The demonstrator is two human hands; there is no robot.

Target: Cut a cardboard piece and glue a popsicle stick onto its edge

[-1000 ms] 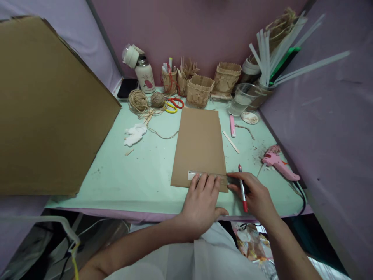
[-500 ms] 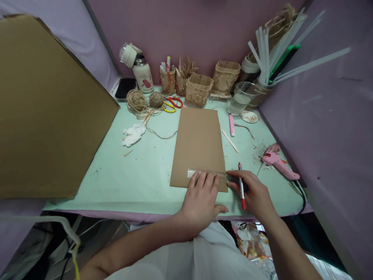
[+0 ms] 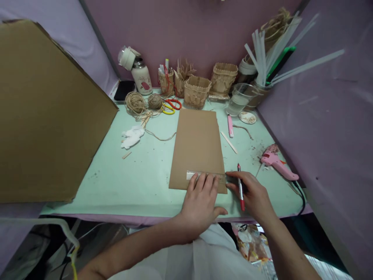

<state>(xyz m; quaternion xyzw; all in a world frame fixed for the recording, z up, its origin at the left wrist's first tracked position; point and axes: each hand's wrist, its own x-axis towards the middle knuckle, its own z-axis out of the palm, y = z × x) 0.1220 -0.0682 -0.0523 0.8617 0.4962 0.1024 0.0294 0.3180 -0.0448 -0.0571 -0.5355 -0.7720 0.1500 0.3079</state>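
A brown cardboard sheet [image 3: 198,144] lies flat on the table in front of me. Across its near end rests a clear ruler [image 3: 190,175], whose right end passes beyond the sheet's edge. My left hand [image 3: 201,198] lies flat with fingers spread, pressing on the ruler and the cardboard. At the sheet's right edge, the thumb and forefinger of my right hand [image 3: 253,192] pinch the ruler's right end. A red-ended marker pen [image 3: 240,188] is tucked between the fingers of that same hand, upright in view, its red tip pointing away from me.
A pink glue gun [image 3: 276,162] lies at right. A pink cutter [image 3: 230,126] and wooden stick [image 3: 229,142] lie beside the sheet. Twine balls [image 3: 135,103], scissors [image 3: 171,105], woven baskets [image 3: 197,93] and a water cup [image 3: 237,103] stand behind. A big cardboard panel [image 3: 52,116] fills the left.
The whole view has shifted very slightly. Both hands, the ruler and the cardboard keep the same places relative to one another.
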